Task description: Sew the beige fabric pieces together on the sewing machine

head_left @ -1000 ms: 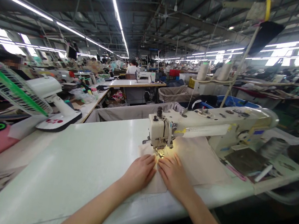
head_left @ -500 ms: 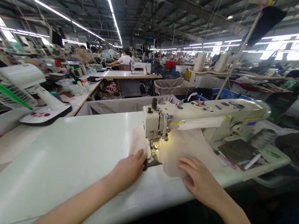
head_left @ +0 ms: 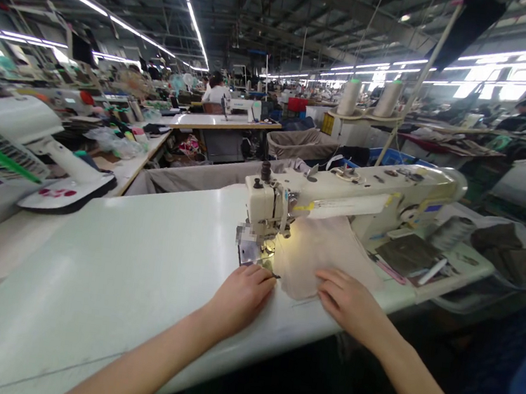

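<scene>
A cream sewing machine stands on a white table, its lamp lighting the needle area. Under its arm lies a pale beige piece of fabric. My left hand rests on the table just in front of the metal plate below the needle, fingers curled loosely, touching the fabric's left edge. On the fabric's near edge lies my right hand, fingers flat on the cloth.
A white desk fan sits at the table's left. Dark fabric pieces and a thread cone lie right of the machine. Cloth-lined bins, other sewing tables and seated workers fill the hall behind.
The fabric has been pulled right, off the needle plate, which now shows bare. My hands, first together at the needle, parted; the left one came back in front of the plate.
</scene>
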`<action>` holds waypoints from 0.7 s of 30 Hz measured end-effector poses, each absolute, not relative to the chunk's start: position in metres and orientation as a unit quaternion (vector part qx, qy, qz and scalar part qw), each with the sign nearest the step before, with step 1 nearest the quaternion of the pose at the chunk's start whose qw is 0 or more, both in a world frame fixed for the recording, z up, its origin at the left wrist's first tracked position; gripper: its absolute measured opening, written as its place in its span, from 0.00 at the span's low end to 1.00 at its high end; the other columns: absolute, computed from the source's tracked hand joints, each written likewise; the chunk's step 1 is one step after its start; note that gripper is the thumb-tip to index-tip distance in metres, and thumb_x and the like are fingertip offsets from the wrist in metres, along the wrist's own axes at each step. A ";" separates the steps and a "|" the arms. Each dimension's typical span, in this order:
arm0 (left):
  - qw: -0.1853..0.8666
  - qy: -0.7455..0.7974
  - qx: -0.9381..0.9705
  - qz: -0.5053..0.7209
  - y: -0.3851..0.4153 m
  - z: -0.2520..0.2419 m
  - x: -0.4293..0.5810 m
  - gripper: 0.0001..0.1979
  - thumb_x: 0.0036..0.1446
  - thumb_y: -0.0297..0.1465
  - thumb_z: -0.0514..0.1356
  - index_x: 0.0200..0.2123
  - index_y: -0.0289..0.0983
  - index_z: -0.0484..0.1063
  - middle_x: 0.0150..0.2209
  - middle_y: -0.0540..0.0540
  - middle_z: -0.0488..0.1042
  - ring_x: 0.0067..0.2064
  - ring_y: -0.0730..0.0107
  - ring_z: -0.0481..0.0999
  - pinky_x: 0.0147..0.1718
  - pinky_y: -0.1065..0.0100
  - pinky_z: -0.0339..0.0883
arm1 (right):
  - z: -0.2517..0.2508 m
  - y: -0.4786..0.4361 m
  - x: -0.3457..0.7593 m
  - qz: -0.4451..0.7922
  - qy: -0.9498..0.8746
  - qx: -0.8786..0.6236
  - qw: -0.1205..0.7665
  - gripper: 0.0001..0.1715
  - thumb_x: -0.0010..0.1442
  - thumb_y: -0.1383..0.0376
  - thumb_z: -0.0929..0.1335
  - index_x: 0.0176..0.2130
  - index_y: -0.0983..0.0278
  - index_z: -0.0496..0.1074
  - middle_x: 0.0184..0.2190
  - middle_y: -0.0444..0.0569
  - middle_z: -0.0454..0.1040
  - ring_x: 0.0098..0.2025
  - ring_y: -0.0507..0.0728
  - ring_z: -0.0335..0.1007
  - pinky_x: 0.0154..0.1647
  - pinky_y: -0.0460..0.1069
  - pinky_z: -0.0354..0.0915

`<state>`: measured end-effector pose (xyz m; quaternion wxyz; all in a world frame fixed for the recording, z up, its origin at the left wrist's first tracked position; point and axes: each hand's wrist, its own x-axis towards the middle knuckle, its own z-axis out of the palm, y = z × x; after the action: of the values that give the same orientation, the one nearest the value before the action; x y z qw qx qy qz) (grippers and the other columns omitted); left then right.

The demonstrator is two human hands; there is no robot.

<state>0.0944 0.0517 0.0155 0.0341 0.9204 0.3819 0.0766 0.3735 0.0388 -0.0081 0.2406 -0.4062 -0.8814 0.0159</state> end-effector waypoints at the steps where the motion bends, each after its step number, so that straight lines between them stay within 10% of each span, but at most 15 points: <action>1: 0.037 0.370 0.924 0.090 0.051 0.013 0.098 0.13 0.68 0.27 0.51 0.49 0.36 0.74 0.48 0.40 0.76 0.49 0.58 0.75 0.50 0.56 0.72 | -0.010 0.039 0.374 0.019 -0.877 -0.408 0.253 0.10 0.65 0.72 0.62 0.37 0.63 0.72 0.50 0.54 0.75 0.52 0.61 0.72 0.53 0.58 0.71; 7: 0.048 0.324 0.928 0.178 0.061 0.007 0.115 0.25 0.65 0.24 0.53 0.64 0.34 0.59 0.65 0.37 0.64 0.67 0.56 0.61 0.63 0.52 0.62 | -0.013 0.042 0.372 0.058 -0.840 -0.430 0.326 0.11 0.61 0.73 0.63 0.33 0.62 0.72 0.45 0.52 0.78 0.46 0.58 0.75 0.47 0.54 0.72; 17: 0.108 0.268 0.940 0.183 0.092 0.011 0.147 0.13 0.64 0.25 0.55 0.49 0.35 0.75 0.56 0.41 0.74 0.61 0.58 0.70 0.61 0.60 0.66 | -0.015 0.039 0.372 0.089 -0.817 -0.469 0.324 0.08 0.64 0.65 0.65 0.40 0.62 0.75 0.49 0.53 0.77 0.50 0.60 0.75 0.52 0.56 0.72; 21: 0.107 0.244 0.939 0.218 0.084 0.018 0.142 0.14 0.65 0.24 0.53 0.50 0.35 0.74 0.56 0.42 0.75 0.61 0.61 0.71 0.63 0.58 0.62 | -0.002 0.023 0.367 0.022 -0.822 -0.483 0.301 0.40 0.57 0.54 0.74 0.63 0.64 0.63 0.60 0.59 0.68 0.61 0.67 0.66 0.62 0.64 0.65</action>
<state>0.1420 0.0839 0.0178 0.1067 0.9391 0.2437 0.2176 0.3672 0.0233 -0.0020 0.3010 -0.4831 -0.8219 0.0222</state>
